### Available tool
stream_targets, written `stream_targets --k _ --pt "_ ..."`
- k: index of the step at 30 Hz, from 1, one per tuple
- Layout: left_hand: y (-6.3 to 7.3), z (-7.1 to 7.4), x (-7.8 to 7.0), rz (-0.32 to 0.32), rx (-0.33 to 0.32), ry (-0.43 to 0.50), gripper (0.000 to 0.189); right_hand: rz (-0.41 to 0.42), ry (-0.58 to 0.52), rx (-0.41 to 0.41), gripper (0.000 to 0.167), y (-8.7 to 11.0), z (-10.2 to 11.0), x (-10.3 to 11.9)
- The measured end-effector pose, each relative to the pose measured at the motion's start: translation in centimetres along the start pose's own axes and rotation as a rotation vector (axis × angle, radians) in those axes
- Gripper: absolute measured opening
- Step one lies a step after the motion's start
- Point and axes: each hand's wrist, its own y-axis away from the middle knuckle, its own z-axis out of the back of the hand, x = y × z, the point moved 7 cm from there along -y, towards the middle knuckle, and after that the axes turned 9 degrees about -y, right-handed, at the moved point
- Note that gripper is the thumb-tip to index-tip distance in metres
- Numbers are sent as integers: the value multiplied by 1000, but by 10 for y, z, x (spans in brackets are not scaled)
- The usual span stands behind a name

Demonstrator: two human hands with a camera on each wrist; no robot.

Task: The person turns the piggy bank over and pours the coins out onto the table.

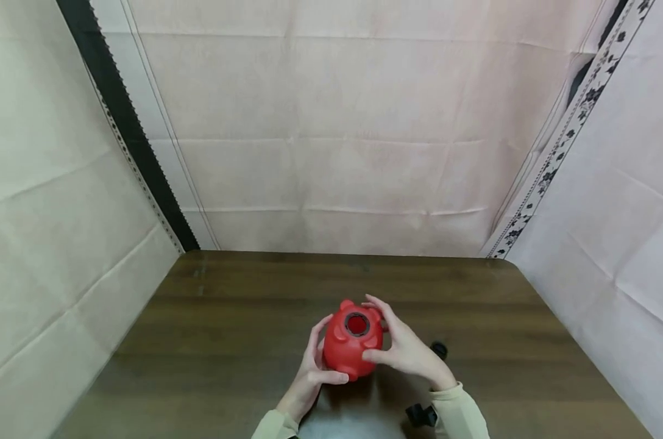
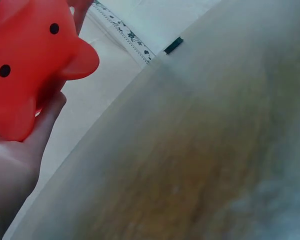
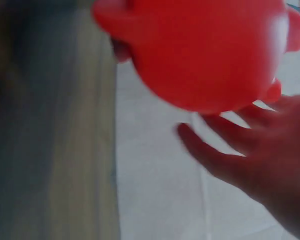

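Observation:
A glossy red piggy bank (image 1: 339, 350), shaped like a round animal with small nubs, is held between both hands above the table. Its round opening (image 1: 357, 324), edged by a dark ring, faces up toward the head camera. My left hand (image 1: 312, 379) grips its left and near side, thumb along the bottom edge. On the other side, my right hand (image 1: 407, 349) holds it with the thumb on the near side and fingers at the far side. Two black dot eyes (image 2: 54, 28) and pointed ears show in the left wrist view. The right wrist view shows spread fingers against its smooth body (image 3: 205, 60).
A brown wooden table (image 1: 227, 341) lies beneath the hands. Pale cloth sheets (image 1: 331, 152) hang behind it and at both sides. Black fittings (image 1: 421, 416) sit by the right wrist, beside the pale sleeve (image 1: 460, 411).

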Motion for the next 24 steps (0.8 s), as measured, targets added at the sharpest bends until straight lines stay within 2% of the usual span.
stream_targets --k 2,5,9,14,19,24 --pt "0 0 1 -10 -10 -9 92 -18 -25 71 99 -3 -7 0" --pt "0 1 1 -42 -25 -29 94 -49 -47 110 108 -7 -13 -1" --pt "-1 3 2 -69 -56 -56 97 -62 -20 86 104 -11 -17 -6" --pt "-1 3 4 -56 -83 -66 97 -57 -7 48 91 -13 -16 -8" --pt "1 3 0 -76 -57 -62 96 -70 -18 37 87 -13 -13 -6" --pt "-1 -4 0 -77 -5 -30 94 -75 -28 32 86 -8 -3 -7"
